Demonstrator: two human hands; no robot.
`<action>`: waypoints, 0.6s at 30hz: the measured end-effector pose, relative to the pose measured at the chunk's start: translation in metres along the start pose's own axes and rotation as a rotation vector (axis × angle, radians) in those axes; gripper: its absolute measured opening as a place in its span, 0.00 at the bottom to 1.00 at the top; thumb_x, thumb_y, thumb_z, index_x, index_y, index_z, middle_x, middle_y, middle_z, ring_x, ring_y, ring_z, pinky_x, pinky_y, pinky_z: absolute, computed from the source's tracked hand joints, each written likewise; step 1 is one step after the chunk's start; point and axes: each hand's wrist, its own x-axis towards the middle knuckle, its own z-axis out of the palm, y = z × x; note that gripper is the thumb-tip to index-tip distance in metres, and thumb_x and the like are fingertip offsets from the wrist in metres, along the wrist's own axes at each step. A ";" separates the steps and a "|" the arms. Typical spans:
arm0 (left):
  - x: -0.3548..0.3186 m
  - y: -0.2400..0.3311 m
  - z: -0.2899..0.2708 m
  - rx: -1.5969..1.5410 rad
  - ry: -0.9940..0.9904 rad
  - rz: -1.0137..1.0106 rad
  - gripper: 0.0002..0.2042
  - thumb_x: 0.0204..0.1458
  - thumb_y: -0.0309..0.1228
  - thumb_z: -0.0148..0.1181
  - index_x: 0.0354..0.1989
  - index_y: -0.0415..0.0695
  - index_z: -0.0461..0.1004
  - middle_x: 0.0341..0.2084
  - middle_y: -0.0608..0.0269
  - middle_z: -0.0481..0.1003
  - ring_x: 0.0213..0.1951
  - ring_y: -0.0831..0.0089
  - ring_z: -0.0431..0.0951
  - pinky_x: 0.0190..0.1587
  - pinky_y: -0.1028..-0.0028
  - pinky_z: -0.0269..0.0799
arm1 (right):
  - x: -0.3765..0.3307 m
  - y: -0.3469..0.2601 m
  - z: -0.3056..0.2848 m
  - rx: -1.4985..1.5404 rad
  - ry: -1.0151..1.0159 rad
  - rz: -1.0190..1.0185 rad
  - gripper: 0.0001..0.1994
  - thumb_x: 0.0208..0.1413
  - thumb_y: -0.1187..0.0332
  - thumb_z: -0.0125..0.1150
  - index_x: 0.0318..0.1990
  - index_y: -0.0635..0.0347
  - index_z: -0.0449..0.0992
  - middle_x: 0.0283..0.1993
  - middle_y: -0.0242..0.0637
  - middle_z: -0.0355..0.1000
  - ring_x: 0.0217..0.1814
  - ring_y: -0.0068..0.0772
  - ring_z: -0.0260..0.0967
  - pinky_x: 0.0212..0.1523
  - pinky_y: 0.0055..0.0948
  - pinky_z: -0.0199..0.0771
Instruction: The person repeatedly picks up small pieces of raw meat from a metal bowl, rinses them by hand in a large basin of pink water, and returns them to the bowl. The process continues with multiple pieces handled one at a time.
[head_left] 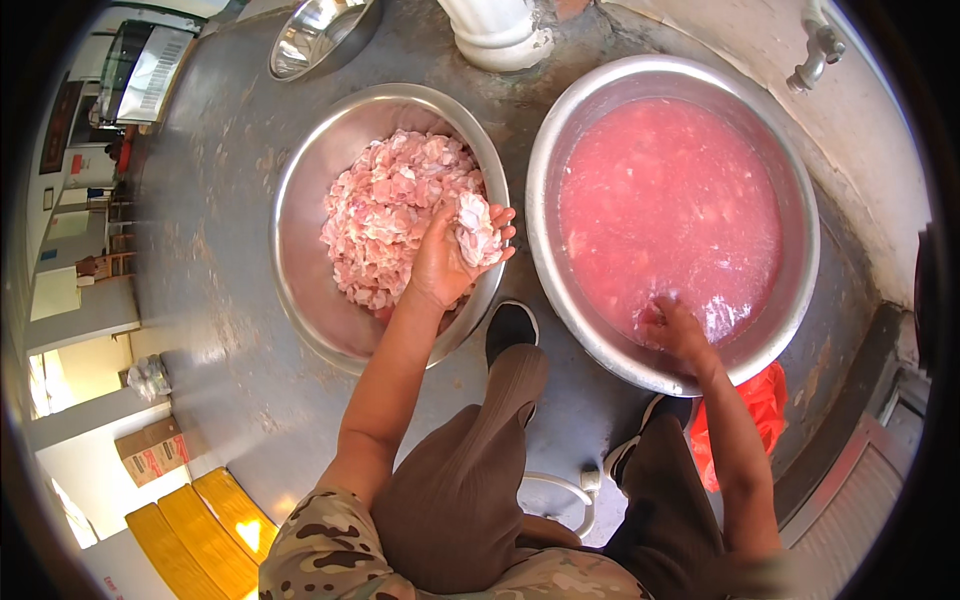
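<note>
At mid-frame, the left hand (441,262) cups meat (477,232) in curled fingers over the bowl (300,225) and its heap (385,210); right of centre, the right hand (682,332) dips into pink water (670,200) in the basin (542,200); its grip I cannot tell.

I can see the person's shirt (570,578), blotchy like leaves and mud, in brown, tan, green and black. Its left sleeve (325,545), at seven o'clock, is short and stops above the elbow. The trousers (450,480), at six o'clock, are dark brown, with thin lines down the left leg. The left shoe (510,328), near the clock's middle, is black with a pale edge. Both hands are bare.
</note>
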 end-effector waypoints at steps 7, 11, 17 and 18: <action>-0.003 0.016 -0.011 0.074 0.053 -0.013 0.26 0.58 0.51 0.40 0.48 0.38 0.70 0.45 0.54 0.73 0.45 0.62 0.74 0.49 0.59 0.69 | -0.001 -0.002 -0.002 0.605 -0.064 -0.006 0.17 0.50 0.72 0.58 0.49 0.66 0.70 0.37 0.39 0.75 0.36 0.32 0.74 0.35 0.28 0.74; -0.002 0.019 -0.009 -0.057 0.037 0.099 0.24 0.59 0.48 0.42 0.50 0.39 0.66 0.44 0.55 0.72 0.46 0.60 0.73 0.50 0.60 0.70 | -0.008 -0.011 -0.017 1.134 -0.030 0.180 0.17 0.53 0.73 0.56 0.51 0.67 0.68 0.39 0.38 0.74 0.35 0.27 0.73 0.35 0.24 0.76; -0.016 0.020 -0.034 -0.656 -0.059 0.177 0.27 0.60 0.41 0.42 0.59 0.31 0.49 0.57 0.42 0.58 0.55 0.53 0.66 0.57 0.60 0.67 | 0.009 0.032 -0.009 1.793 -0.273 0.126 0.17 0.60 0.68 0.48 0.55 0.66 0.62 0.52 0.44 0.69 0.43 0.33 0.71 0.45 0.32 0.75; -0.021 0.021 -0.029 -0.725 -0.113 0.141 0.27 0.60 0.39 0.42 0.59 0.29 0.49 0.57 0.41 0.58 0.55 0.55 0.67 0.56 0.61 0.69 | 0.006 0.016 -0.013 1.818 -0.259 0.160 0.19 0.60 0.65 0.48 0.56 0.66 0.62 0.54 0.46 0.67 0.46 0.34 0.69 0.48 0.34 0.73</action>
